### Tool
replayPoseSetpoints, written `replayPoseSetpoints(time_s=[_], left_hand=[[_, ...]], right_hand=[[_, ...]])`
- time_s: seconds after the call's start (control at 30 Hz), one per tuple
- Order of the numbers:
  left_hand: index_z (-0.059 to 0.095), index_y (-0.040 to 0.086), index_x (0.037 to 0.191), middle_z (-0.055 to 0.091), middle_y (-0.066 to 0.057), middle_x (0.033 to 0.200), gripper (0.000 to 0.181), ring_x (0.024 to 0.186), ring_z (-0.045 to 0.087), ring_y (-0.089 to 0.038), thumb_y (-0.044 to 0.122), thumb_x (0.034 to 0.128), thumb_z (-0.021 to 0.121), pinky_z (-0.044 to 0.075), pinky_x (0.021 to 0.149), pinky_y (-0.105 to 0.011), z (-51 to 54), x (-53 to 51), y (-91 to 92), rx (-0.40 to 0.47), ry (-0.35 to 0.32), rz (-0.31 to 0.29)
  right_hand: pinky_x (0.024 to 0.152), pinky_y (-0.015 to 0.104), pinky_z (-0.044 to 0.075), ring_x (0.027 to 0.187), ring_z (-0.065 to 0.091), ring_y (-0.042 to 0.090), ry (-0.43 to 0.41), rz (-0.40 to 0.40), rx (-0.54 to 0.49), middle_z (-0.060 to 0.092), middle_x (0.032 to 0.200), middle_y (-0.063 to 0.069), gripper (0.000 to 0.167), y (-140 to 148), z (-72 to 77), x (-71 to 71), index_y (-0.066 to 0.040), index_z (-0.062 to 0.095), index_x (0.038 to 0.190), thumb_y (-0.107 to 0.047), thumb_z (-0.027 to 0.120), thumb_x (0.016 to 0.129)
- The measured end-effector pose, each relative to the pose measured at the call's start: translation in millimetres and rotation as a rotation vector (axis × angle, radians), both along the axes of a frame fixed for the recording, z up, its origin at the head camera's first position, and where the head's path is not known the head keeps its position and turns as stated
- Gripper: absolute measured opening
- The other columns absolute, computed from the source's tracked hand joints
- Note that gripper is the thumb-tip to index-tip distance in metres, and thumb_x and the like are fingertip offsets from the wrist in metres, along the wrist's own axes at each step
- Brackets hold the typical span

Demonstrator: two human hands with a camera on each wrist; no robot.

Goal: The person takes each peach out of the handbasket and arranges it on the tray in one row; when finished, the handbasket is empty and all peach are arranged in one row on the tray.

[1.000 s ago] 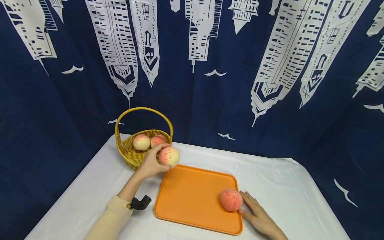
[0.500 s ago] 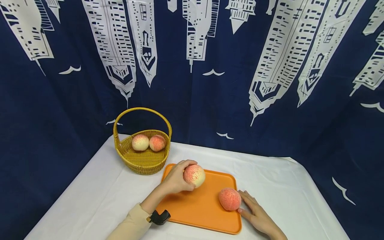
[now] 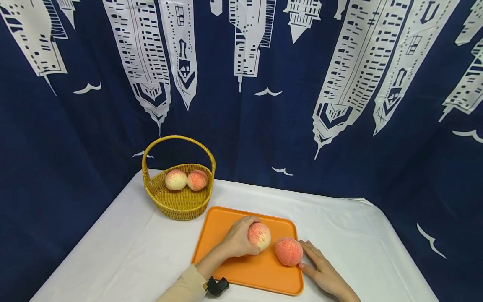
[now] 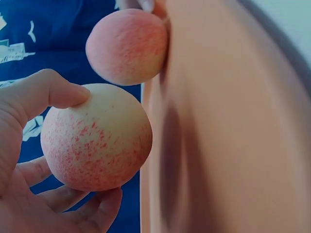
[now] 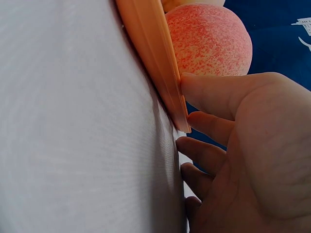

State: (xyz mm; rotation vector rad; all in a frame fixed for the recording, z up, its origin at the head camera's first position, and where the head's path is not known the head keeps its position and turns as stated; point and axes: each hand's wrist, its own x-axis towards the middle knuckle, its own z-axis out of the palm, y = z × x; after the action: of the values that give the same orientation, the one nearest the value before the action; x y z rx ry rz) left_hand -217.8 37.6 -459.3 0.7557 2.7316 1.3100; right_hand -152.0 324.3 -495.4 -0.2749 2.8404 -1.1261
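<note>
Now the left hand (image 3: 237, 239) grips a round, red-speckled peach (image 3: 260, 236).

The peach (image 4: 99, 138) between your left fingers (image 4: 110, 206) is cream, speckled pinkish-red; the second peach (image 3: 289, 251), beside your right fingers (image 5: 204, 154), coral-pink. Below your left fingers, the tray (image 3: 264, 277) is orange; beyond, the backdrop (image 3: 264, 134) navy, patterned white.

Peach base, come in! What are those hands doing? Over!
Left hand grips yellow-pink peach over orange tray. Right hand at tray's right edge. Red peach on tray, might block rightward movement.
</note>
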Motion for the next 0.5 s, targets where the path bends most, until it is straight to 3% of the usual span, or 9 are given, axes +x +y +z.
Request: replayPoseSetpoints(time_s=[0.37, 0.5], left_hand=[[0.058, 0.017, 0.123, 0.06, 0.0, 0.122, 0.072, 0.109, 0.053, -0.02, 0.013, 0.0568, 0.086, 0.046, 0.092, -0.037, -12.7, 3.5, 9.2, -0.054, 0.046, 0.005], [0.058, 0.018, 0.124, 0.06, 0.0, 0.123, 0.073, 0.109, 0.053, -0.019, 0.013, 0.0568, 0.087, 0.046, 0.093, -0.037, -14.8, 3.6, 10.6, -0.043, 0.053, -0.002]], right_hand=[[0.11, 0.072, 0.013, 0.145, 0.017, 0.047, 0.012, 0.001, -0.001, 0.034, 0.155, 0.021, 0.063, 0, -0.6, 0.0, -0.007, 0.043, 0.147, -0.034, 0.063, 0.093], [0.114, 0.067, 0.009, 0.147, 0.014, 0.045, -0.026, -0.013, -0.012, 0.032, 0.157, 0.02, 0.066, -1, -0.3, -0.7, -0.008, 0.042, 0.148, -0.036, 0.064, 0.092]])
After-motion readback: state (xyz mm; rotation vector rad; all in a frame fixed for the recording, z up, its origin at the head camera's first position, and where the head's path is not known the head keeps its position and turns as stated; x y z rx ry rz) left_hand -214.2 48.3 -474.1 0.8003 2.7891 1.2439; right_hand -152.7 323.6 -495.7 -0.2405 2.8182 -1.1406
